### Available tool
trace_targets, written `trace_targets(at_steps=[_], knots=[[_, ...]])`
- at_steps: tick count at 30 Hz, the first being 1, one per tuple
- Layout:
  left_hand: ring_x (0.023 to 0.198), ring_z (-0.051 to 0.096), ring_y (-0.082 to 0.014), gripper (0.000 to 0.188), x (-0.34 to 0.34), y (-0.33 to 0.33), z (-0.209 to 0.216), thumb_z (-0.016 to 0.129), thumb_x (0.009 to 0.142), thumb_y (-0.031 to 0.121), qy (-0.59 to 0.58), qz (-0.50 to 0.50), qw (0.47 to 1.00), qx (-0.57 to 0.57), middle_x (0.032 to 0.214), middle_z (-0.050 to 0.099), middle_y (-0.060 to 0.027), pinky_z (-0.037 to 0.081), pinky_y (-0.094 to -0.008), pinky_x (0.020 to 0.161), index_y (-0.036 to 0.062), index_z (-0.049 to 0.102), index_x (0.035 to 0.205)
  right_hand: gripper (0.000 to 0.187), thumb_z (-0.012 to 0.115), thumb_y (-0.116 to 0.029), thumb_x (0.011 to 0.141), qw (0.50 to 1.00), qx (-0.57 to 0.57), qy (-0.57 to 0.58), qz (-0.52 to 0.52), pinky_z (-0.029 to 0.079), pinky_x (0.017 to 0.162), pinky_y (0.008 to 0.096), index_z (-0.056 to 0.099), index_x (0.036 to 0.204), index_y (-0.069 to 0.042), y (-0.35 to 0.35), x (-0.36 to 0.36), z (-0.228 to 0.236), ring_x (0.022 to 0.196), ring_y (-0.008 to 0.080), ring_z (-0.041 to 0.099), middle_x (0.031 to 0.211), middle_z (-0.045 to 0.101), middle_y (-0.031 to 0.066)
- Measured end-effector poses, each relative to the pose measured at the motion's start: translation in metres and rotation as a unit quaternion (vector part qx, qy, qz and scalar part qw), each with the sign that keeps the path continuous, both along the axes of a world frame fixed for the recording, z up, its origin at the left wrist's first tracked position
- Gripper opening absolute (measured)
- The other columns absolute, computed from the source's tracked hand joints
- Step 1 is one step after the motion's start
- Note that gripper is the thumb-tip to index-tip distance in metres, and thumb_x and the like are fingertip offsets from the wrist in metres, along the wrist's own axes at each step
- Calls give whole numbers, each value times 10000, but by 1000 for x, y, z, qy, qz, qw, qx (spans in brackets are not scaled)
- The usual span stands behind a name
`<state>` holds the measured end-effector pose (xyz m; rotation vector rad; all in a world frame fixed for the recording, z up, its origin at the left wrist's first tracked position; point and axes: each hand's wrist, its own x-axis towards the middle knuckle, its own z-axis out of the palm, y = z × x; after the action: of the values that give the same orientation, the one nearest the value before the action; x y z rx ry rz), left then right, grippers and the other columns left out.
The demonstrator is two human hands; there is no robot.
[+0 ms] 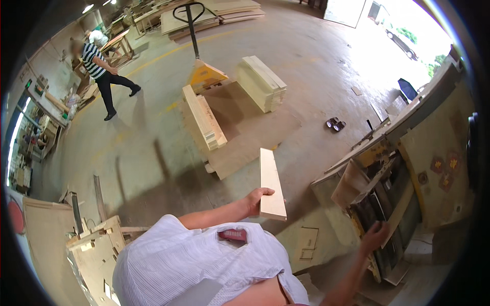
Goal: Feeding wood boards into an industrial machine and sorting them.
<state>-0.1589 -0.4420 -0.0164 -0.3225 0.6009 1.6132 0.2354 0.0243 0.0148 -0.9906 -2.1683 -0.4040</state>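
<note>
My left hand [256, 199] grips a pale, flat wooden board [272, 176] near its lower end, thumb across the face; the board points away from me above the floor. Low on the right, my right hand [375, 237] is beside the edge of another long wooden board [399, 217], which lies along a woodworking machine [375, 211]. The fingers look bent but are small and smeared, so a grip or a mere touch cannot be told apart.
Ahead, two stacks of boards [262, 83] [203, 118] rest on a brown sheet [245, 148] by a yellow pallet jack [205, 74]. A person in a striped shirt [94, 61] walks at far left. Dark sandals [335, 124] lie on the floor. A wooden frame [97, 237] stands left.
</note>
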Motion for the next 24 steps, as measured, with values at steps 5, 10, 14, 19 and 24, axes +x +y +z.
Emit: trace_targets(at_steps=[5, 10, 14, 19, 24], knots=[[1256, 748, -389, 482, 20, 25, 8, 596, 1111, 191, 44, 65, 995, -54, 1386, 728, -275, 607, -540, 1107, -73, 553, 1511, 710, 804, -216, 1048, 733, -604, 128, 284, 411, 1290, 465, 507, 1656, -4, -262, -172, 74, 1555, 329, 512, 1674, 536, 202], [1072, 774, -259, 456, 21, 52, 10, 672, 1130, 229, 221, 90, 968, -82, 1285, 745, -149, 657, -431, 933, -35, 590, 1493, 1281, 983, -501, 804, 751, -588, -113, 278, 484, 1245, 480, 317, 1698, 128, -305, -255, 85, 1538, 401, 527, 1685, 464, 286], [1181, 728, -218, 572, 7, 63, 36, 743, 1117, 337, 275, 83, 958, -12, 1369, 710, -114, 623, -408, 990, 26, 553, 1558, 1114, 940, -365, 799, 799, -538, -90, 254, 506, 1229, 485, 399, 1670, 70, -309, -265, 71, 1514, 428, 544, 1662, 480, 269], [1368, 641, -216, 672, -32, 71, 45, 781, 1086, 460, 304, 57, 937, 159, 1455, 662, -90, 515, -445, 1171, 52, 516, 1548, 942, 858, -176, 780, 775, -542, 89, 312, 524, 1179, 462, 487, 1630, -7, -292, -253, 49, 1456, 341, 596, 1581, 566, 204], [1364, 672, -237, 683, -120, 105, 49, 790, 1072, 477, 202, 27, 949, 241, 1449, 678, -101, 549, -449, 1142, 67, 524, 1550, 1030, 861, -144, 779, 635, -708, 142, 275, 459, 1185, 367, 436, 1703, 18, -293, -256, 82, 1386, 223, 590, 1521, 606, 102]])
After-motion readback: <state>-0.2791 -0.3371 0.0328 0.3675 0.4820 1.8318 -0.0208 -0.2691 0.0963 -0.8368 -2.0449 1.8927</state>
